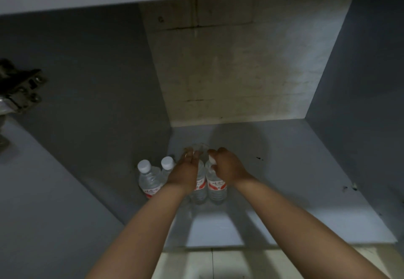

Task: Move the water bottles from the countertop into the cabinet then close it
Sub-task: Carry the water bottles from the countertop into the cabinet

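stained back wall, pale tiles

Clear bottles, white caps, red labels; grey cabinet.

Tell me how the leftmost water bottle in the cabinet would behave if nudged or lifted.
The leftmost water bottle stands tall and narrow on the cabinet floor, so a high nudge would probably tip it; once down, its round body would likely roll. It looks full and capped, so probably fairly heavy and firm. Its clear plastic may be slightly slippery.
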{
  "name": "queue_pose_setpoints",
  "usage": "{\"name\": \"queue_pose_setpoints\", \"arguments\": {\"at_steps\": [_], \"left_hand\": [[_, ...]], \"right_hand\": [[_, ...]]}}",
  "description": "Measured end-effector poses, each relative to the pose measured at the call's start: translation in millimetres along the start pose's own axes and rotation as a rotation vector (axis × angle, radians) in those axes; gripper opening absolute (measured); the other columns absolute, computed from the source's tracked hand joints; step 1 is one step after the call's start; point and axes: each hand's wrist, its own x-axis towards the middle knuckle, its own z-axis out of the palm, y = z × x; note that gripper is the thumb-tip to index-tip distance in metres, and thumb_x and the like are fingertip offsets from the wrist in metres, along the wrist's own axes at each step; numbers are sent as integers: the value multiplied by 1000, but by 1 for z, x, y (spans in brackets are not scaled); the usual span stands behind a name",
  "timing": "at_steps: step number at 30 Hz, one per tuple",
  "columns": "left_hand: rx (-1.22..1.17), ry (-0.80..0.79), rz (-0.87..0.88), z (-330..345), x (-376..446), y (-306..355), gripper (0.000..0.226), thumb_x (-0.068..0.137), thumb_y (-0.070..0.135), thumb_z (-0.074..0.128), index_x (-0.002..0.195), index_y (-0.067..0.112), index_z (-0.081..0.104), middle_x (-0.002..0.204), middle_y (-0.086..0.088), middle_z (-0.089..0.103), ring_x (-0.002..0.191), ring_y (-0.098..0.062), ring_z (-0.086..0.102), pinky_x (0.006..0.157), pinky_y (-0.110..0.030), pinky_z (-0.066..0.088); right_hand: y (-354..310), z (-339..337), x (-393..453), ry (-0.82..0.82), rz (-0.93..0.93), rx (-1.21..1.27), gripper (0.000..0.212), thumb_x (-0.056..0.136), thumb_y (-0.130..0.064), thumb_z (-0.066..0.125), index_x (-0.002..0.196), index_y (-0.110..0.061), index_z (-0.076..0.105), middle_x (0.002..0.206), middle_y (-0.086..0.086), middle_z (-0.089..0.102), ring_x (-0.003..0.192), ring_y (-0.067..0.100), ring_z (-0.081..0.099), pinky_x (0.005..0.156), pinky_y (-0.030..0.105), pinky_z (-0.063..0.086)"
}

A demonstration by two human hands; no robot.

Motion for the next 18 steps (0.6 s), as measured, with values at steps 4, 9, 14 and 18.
{"name": "queue_pose_setpoints", "arguments": {"at_steps": [4,9,14,18], "left_hand": [[48,11,-29,3,-1,4,76,95,3,46,149,2,-7,160,-15,-9,149,-30,-8,124,-35,3],[23,14,-39,7,-1,4,77,95,4,46,149,2,-9,160,-14,-12,149,-27,-9,122,-31,1],[41,-3,-38,8,-1,6,79,95,2,46,149,4,-11,160,-14,-15,149,-26,-12,122,-29,1],[46,20,-81,0,-14,11,65,92,-3,38,149,-3,6,159,-22,0,148,-34,7,121,-32,14]], "right_hand": [[2,2,5,4,13,8,48,93,-10,49,139,-8,38,133,22,49,121,34,49,98,32,40],[4,5,6,19,26,31,51,94,-7,46,143,-9,33,135,24,46,123,35,48,100,32,40],[2,10,6,27,37,58,52,95,-10,43,145,-11,28,143,23,37,129,35,43,106,34,36],[8,12,1,-17,39,30,61,95,-18,46,149,-18,17,154,20,20,138,33,31,112,32,29]]}}
